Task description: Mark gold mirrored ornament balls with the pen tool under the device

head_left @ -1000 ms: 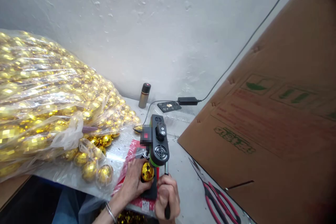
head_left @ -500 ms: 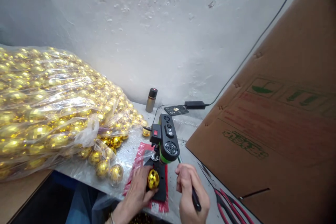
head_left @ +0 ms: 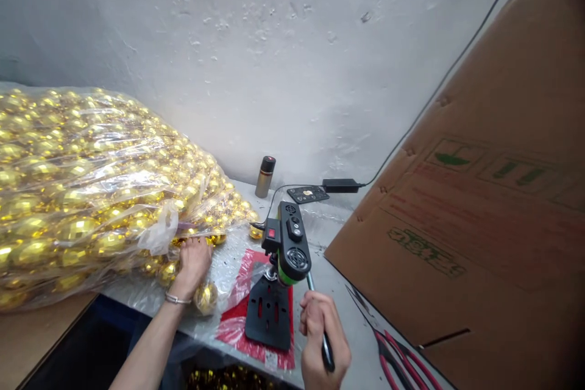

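Observation:
My left hand (head_left: pixel 195 261) reaches among the gold balls at the mouth of the clear plastic bag (head_left: pixel 167 228); its fingertips are hidden, so what they hold cannot be made out. A gold ball (head_left: pixel 205 298) lies just below it on the table. In my right hand (head_left: pixel 323 335) is the black-gripped lever (head_left: pixel 327 353) of a small black press (head_left: pixel 295 244). The press's slotted black base plate (head_left: pixel 269 314) carries no ball and rests on a red plastic sheet (head_left: pixel 233 326).
Long pliers with red handles (head_left: pixel 402 356) lie at the right, beside a large cardboard box (head_left: pixel 457 225). Behind the press are a bottle (head_left: pixel 265 177), a dark card (head_left: pixel 308 194) and a black adapter (head_left: pixel 340 185) with its cable. Gold pieces (head_left: pixel 228 378) show below the table edge.
My left hand has left the base plate and moved left to the balls by the bag. The gold ball is gone from the plate. My right hand, still on the lever, has shifted slightly left.

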The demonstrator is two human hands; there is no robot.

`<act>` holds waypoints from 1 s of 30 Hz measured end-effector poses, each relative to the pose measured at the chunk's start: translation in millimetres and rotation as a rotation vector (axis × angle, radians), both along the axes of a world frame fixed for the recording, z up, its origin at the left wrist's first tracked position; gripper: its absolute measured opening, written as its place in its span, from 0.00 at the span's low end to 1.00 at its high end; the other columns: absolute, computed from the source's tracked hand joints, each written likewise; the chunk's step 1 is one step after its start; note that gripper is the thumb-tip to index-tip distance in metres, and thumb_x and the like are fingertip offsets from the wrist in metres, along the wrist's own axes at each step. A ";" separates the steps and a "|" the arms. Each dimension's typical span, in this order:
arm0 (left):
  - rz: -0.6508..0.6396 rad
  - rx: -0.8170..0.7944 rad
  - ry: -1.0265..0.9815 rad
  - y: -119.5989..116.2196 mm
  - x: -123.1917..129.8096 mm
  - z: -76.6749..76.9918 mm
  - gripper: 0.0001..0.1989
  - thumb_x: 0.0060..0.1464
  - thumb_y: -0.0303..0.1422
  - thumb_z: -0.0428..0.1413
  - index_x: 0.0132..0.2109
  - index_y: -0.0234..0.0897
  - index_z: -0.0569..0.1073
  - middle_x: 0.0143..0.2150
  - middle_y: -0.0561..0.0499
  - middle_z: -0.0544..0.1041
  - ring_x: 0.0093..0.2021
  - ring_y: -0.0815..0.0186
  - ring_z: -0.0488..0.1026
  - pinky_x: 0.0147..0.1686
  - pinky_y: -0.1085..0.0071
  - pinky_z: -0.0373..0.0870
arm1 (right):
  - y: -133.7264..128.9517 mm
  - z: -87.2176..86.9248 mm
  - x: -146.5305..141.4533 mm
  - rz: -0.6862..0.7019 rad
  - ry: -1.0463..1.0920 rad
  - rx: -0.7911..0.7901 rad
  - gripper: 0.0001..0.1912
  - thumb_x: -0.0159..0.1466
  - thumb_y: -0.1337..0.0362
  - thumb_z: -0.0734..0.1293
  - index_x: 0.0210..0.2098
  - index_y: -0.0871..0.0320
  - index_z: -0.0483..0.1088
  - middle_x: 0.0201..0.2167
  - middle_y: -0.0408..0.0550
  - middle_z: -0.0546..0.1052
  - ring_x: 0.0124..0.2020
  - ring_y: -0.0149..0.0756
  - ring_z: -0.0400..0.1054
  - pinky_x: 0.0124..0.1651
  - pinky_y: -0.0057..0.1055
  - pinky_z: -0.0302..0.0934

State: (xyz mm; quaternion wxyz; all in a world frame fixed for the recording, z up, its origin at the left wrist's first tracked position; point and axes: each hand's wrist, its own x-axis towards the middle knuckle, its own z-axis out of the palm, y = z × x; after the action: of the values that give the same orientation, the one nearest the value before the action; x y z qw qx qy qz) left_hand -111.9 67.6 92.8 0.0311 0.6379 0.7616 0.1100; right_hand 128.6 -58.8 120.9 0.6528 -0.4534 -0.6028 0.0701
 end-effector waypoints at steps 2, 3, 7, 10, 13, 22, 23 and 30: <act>-0.025 -0.028 -0.014 7.2 -0.3 -7.0 0.14 0.63 0.30 0.49 0.49 0.26 0.75 0.47 0.26 0.80 0.51 0.41 0.77 0.53 0.48 0.68 | -0.6 1.2 -2.0 -0.008 0.010 0.004 0.14 0.74 0.67 0.59 0.30 0.56 0.67 0.28 0.44 0.69 0.22 0.28 0.61 0.23 0.26 0.58; -0.046 -0.039 -0.027 8.1 1.0 -11.3 0.14 0.63 0.32 0.51 0.50 0.28 0.75 0.47 0.28 0.81 0.50 0.42 0.78 0.53 0.49 0.68 | -1.0 2.1 -3.0 -0.012 0.017 0.006 0.15 0.74 0.67 0.59 0.30 0.56 0.67 0.28 0.43 0.68 0.22 0.28 0.61 0.23 0.25 0.57; -0.150 -0.060 -0.114 4.5 6.5 -18.4 0.18 0.60 0.37 0.56 0.54 0.32 0.73 0.51 0.35 0.80 0.49 0.50 0.80 0.49 0.60 0.72 | -2.4 7.1 -4.6 -0.014 0.026 0.009 0.15 0.74 0.67 0.58 0.31 0.56 0.67 0.28 0.42 0.68 0.22 0.28 0.61 0.24 0.25 0.57; -0.218 -0.024 -0.226 -0.8 6.4 -10.5 0.21 0.61 0.40 0.54 0.58 0.35 0.71 0.53 0.40 0.79 0.50 0.54 0.79 0.49 0.64 0.72 | -2.3 12.2 -4.1 0.003 0.010 0.007 0.14 0.74 0.68 0.58 0.31 0.56 0.67 0.28 0.42 0.68 0.22 0.27 0.61 0.24 0.25 0.57; -0.222 0.056 -0.615 -13.6 10.9 -2.4 0.28 0.61 0.51 0.53 0.59 0.37 0.70 0.47 0.46 0.81 0.44 0.56 0.80 0.44 0.65 0.74 | -1.2 18.5 -5.0 0.005 0.013 0.008 0.14 0.74 0.69 0.58 0.31 0.55 0.66 0.27 0.41 0.67 0.22 0.27 0.60 0.24 0.25 0.56; -0.293 -0.095 -1.084 -67.9 77.2 -56.6 0.29 0.61 0.56 0.51 0.58 0.38 0.70 0.49 0.45 0.82 0.48 0.56 0.80 0.50 0.60 0.76 | 1.3 39.8 -6.2 -0.012 0.005 -0.025 0.15 0.74 0.69 0.58 0.30 0.55 0.65 0.25 0.39 0.65 0.22 0.27 0.59 0.25 0.25 0.54; -0.301 -0.066 -1.044 -69.4 82.4 -63.6 0.28 0.60 0.54 0.54 0.57 0.38 0.71 0.52 0.43 0.82 0.53 0.54 0.79 0.55 0.57 0.74 | 1.2 41.4 -5.8 -0.008 -0.006 -0.022 0.15 0.74 0.69 0.58 0.30 0.55 0.64 0.25 0.39 0.65 0.23 0.27 0.59 0.25 0.24 0.54; -0.426 0.171 -0.808 -71.7 92.6 -83.9 0.25 0.56 0.42 0.61 0.59 0.39 0.71 0.55 0.40 0.81 0.55 0.48 0.78 0.57 0.48 0.73 | 0.2 42.4 -4.8 0.017 -0.031 -0.018 0.14 0.73 0.71 0.57 0.31 0.55 0.63 0.26 0.39 0.65 0.24 0.26 0.60 0.26 0.23 0.55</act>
State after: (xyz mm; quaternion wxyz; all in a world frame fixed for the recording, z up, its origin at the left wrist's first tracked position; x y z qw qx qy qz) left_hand -19.3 -4.2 8.9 0.2947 0.6865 0.5285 0.4032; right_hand 123.7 -58.6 163.3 0.6387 -0.4554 -0.6158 0.0741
